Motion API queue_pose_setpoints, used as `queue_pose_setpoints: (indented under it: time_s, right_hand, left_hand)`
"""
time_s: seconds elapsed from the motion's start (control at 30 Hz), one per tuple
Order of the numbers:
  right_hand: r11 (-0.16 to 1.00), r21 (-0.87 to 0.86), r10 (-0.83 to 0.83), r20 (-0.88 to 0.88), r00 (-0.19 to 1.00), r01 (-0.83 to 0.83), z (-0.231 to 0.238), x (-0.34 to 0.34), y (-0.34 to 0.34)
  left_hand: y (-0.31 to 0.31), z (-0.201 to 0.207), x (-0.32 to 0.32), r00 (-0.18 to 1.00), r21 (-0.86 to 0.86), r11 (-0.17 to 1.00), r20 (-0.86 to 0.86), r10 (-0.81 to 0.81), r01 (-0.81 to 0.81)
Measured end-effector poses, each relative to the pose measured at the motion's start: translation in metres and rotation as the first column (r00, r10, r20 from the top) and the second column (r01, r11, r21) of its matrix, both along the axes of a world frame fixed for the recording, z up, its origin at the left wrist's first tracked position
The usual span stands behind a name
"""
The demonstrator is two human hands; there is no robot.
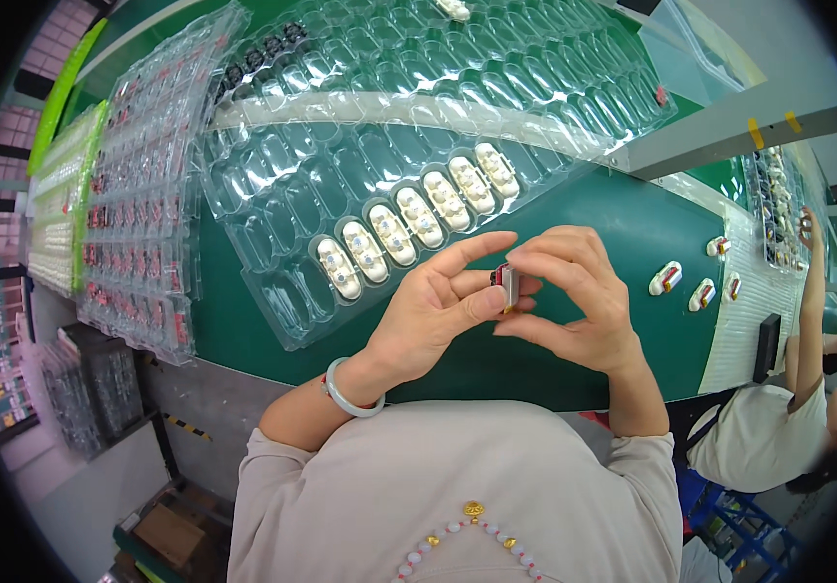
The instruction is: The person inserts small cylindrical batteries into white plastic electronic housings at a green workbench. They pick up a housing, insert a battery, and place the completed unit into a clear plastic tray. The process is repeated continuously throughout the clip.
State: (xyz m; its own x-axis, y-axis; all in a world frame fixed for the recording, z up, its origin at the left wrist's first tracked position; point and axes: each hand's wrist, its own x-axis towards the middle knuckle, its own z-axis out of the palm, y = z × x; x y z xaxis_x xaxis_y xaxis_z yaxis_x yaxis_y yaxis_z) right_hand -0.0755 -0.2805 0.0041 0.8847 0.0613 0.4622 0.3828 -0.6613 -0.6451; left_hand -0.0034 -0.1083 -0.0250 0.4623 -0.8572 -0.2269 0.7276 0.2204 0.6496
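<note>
My left hand point(423, 316) pinches a small block-shaped part point(510, 284) between thumb and fingers. Silver-grey shows on its side, with dark red along one edge; its exact kind cannot be made out. Curling in from the other side, my right hand point(584, 301) has its index fingertip on the top of this part and its thumb near the bottom. Beyond both hands lies a clear plastic tray point(287, 291) of oval pockets. A slanting row of white oval casings point(390, 235), with small fittings inside, fills several pockets.
Several white pieces with red strips point(667, 279) lie loose at right on the green table point(623, 228). Stacked clear trays with red parts point(137, 209) stand at left. A grey metal bar point(730, 131) crosses the far right. Another person point(778, 432) works at the right edge.
</note>
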Motion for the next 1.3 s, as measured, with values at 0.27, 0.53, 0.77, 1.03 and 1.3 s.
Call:
queue_pose_setpoints:
  time_s: [0.27, 0.53, 0.77, 1.03, 1.3]
  right_hand:
    - [0.997, 0.011, 0.077, 0.006, 0.997, -0.077, 0.0, -0.001, -0.003]
    - [1.0, 0.016, 0.008, 0.098, 0.995, -0.01, -0.003, 0.001, 0.005]
    - [0.954, 0.286, 0.091, -0.008, 0.996, -0.085, -0.003, 0.0, -0.008]
    - [0.063, 0.817, 0.393, 0.508, 0.767, -0.573, 0.047, -0.058, -0.066]
    - [0.268, 0.954, 0.656, -0.081, 0.751, -0.131, -0.038, -0.005, 0.002]
  left_hand:
    - [0.005, -0.003, 0.002, 0.998, -0.021, 0.999, 0.044, -0.034, 0.035]
    - [0.016, 0.009, 0.0, 0.995, 0.061, 0.996, 0.07, -0.064, 0.06]
    - [0.097, 0.029, 0.029, 0.115, 0.287, 0.487, 0.929, -0.352, -0.825]
    - [0.093, 0.006, 0.043, 0.002, 0.233, 0.482, 0.902, -0.432, -0.844]
    - [0.102, 0.024, 0.045, 0.069, 0.251, 0.623, 0.951, -0.302, -0.741]
